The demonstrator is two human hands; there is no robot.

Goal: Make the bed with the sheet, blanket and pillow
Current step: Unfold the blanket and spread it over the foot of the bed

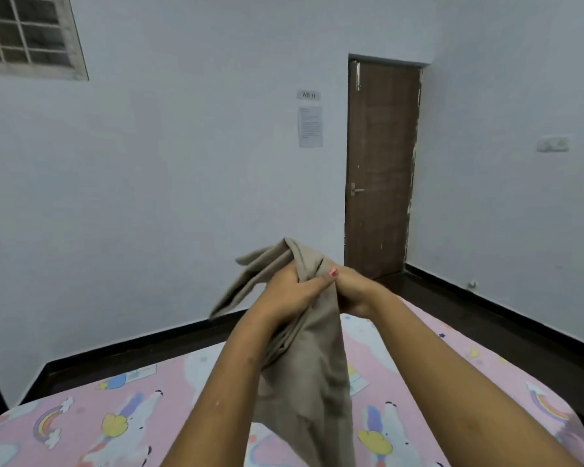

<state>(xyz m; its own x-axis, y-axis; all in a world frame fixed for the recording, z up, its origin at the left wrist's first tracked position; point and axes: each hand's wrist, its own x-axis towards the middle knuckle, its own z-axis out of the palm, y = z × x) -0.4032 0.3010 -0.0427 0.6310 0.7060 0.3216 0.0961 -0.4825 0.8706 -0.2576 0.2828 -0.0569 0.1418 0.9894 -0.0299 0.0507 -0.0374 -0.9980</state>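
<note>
Midair, blanket (304, 382) within both grips (285, 293) (354, 294)

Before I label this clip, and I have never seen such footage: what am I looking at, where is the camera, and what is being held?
No machine here: a person works with bare hands. The single picture comes from a camera worn on their head, looking forward and down. The left hand and right hand each grip a bunched beige cloth, which hangs down over a pink printed sheet spread below. Behind stands a brown door.
</note>
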